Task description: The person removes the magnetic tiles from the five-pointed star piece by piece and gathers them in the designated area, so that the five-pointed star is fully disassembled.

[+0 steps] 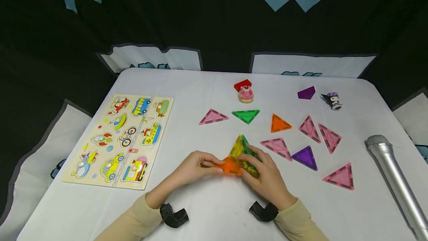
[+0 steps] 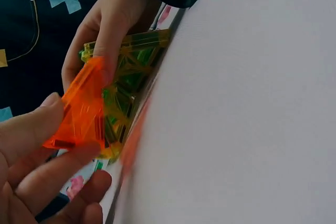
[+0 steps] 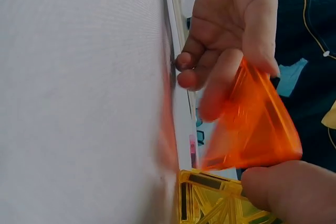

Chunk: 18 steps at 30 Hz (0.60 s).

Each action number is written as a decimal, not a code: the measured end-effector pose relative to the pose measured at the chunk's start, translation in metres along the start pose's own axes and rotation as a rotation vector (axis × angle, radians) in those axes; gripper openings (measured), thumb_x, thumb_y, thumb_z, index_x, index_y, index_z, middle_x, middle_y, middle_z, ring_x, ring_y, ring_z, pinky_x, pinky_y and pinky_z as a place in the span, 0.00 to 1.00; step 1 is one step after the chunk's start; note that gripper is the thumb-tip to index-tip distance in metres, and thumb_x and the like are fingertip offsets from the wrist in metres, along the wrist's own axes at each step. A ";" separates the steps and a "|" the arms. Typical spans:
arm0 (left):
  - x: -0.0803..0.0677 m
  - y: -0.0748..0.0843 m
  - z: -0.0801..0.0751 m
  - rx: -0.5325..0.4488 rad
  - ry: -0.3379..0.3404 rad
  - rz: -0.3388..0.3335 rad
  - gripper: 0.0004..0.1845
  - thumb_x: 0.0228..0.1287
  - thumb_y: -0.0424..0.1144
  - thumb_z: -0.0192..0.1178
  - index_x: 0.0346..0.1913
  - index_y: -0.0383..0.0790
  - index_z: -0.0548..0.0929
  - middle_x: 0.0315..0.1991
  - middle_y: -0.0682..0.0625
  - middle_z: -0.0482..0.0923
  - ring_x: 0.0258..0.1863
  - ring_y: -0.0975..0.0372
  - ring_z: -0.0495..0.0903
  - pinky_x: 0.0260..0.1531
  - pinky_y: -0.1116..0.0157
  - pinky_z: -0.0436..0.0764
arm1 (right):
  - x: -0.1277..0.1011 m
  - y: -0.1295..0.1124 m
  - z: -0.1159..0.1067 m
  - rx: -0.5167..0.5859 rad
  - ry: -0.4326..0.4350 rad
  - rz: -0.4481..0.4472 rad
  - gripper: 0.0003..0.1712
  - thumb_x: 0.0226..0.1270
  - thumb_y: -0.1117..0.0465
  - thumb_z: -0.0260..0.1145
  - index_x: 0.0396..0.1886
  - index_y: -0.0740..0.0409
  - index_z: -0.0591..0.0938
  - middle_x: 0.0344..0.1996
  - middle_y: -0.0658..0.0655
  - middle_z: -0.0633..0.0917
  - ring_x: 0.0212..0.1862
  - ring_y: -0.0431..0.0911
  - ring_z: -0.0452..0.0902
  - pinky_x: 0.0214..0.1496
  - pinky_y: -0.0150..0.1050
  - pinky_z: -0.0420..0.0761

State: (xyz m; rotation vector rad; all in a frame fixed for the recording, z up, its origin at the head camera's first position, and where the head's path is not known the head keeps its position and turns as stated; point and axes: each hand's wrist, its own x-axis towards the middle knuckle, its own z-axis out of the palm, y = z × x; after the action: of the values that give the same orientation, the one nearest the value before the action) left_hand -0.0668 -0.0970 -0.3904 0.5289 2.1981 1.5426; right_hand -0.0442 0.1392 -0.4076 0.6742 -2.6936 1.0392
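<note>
While at near centre, left hand: pinches translucent orange plastic triangle tile
Right hand: grips yellow-green translucent tile pyramid, touching orange tile

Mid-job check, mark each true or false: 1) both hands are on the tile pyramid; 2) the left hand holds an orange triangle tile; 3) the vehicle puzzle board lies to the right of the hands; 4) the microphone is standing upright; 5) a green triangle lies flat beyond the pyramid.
1) True: left hand and right hand both hold the tile pyramid.
2) True: it pinches the orange triangle tile.
3) False: the vehicle puzzle board lies to their left.
4) False: the microphone lies on its side on the table.
5) True: green triangle.
</note>
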 end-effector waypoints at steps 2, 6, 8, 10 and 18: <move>-0.002 -0.001 -0.002 -0.024 0.001 -0.003 0.11 0.54 0.36 0.65 0.41 0.36 0.84 0.32 0.48 0.83 0.29 0.65 0.81 0.22 0.73 0.71 | 0.000 0.000 0.000 -0.002 0.003 0.002 0.17 0.55 0.54 0.67 0.47 0.43 0.80 0.60 0.55 0.69 0.55 0.55 0.66 0.51 0.57 0.66; -0.002 0.000 -0.011 -0.084 0.048 0.002 0.13 0.56 0.37 0.63 0.43 0.34 0.83 0.33 0.46 0.83 0.31 0.63 0.81 0.24 0.73 0.71 | 0.000 0.001 0.000 -0.004 0.005 0.003 0.17 0.55 0.54 0.67 0.46 0.42 0.80 0.60 0.55 0.69 0.55 0.55 0.67 0.52 0.56 0.66; 0.000 0.000 -0.020 -0.124 0.106 -0.007 0.14 0.58 0.37 0.61 0.44 0.32 0.82 0.34 0.43 0.83 0.35 0.61 0.81 0.31 0.71 0.75 | 0.000 0.001 0.000 -0.002 0.005 0.004 0.17 0.55 0.54 0.67 0.46 0.42 0.80 0.59 0.55 0.69 0.55 0.54 0.67 0.52 0.56 0.66; 0.001 0.002 -0.032 -0.132 0.203 -0.023 0.15 0.59 0.39 0.61 0.44 0.32 0.82 0.35 0.41 0.82 0.39 0.60 0.80 0.39 0.67 0.76 | 0.000 0.001 0.000 -0.001 0.006 0.004 0.17 0.55 0.54 0.67 0.46 0.42 0.80 0.59 0.55 0.69 0.55 0.54 0.67 0.51 0.56 0.66; 0.009 0.001 -0.094 0.081 0.576 -0.089 0.17 0.58 0.46 0.61 0.46 0.39 0.82 0.32 0.39 0.82 0.23 0.65 0.66 0.21 0.71 0.65 | -0.001 0.001 0.000 -0.003 0.015 -0.013 0.17 0.55 0.54 0.67 0.47 0.43 0.80 0.59 0.56 0.70 0.53 0.54 0.68 0.49 0.55 0.68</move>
State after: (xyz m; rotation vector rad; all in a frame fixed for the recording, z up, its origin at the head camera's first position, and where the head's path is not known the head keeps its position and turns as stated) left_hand -0.1239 -0.1660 -0.3617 -0.0069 2.6641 1.7183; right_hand -0.0443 0.1406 -0.4084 0.6792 -2.6737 1.0329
